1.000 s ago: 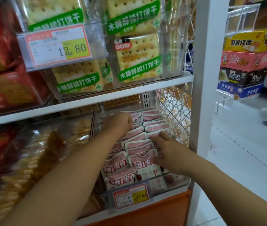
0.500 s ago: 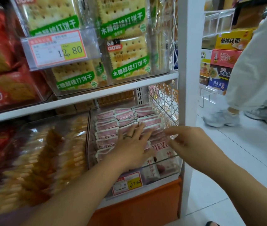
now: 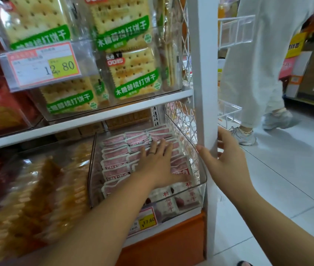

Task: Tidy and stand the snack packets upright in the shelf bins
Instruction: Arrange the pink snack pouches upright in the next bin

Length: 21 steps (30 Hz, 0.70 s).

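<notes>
Levelling the pink snack packets in the clear bin.
Packed upright in rows; left hand flat, fingers spread, pressing on top, likely to even them; right hand open just right of the bin, straddling the white post, perhaps for balance.

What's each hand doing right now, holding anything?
Left hand: open, pressing flat on the pink snack packets.
Right hand: open, straddling the white shelf post, holding nothing.
</notes>
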Tool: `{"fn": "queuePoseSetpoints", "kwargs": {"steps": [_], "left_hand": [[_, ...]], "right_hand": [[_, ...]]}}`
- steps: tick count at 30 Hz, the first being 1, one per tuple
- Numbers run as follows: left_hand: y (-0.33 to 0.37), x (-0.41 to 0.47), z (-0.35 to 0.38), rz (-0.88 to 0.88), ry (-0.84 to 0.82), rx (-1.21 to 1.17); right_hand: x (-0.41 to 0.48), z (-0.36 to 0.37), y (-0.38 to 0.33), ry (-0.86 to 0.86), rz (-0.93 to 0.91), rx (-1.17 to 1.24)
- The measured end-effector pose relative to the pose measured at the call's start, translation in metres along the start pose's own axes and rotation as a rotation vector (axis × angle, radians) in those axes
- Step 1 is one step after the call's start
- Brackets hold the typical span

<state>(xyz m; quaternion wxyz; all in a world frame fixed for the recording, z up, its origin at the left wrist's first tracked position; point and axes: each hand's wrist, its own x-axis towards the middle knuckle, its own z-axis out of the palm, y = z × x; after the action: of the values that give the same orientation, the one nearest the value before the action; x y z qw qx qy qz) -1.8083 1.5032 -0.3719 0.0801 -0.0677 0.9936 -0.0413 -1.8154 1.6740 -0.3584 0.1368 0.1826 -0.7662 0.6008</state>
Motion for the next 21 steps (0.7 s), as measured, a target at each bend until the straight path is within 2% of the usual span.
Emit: {"fn": "queuePoseSetpoints", "kwargs": {"steps": [6,18,20,21], "left_hand": [[0.002,0.002,0.002,0.031,0.004,0.046],[-0.006,0.024,-0.008,0.039,-0.092,-0.030],[-0.007,0.017,-0.008,0.057,-0.067,-0.036],[-0.008,0.013,-0.007,0.071,-0.048,-0.042]], "right_hand": [[-0.001,0.002,0.003,0.023,-0.008,-0.007],[-0.002,0.004,0.003,0.027,-0.007,-0.019],[-0.008,0.004,0.003,0.098,-0.061,-0.044],[-0.011,0.004,0.002,0.169,-0.148,-0.072]]}}
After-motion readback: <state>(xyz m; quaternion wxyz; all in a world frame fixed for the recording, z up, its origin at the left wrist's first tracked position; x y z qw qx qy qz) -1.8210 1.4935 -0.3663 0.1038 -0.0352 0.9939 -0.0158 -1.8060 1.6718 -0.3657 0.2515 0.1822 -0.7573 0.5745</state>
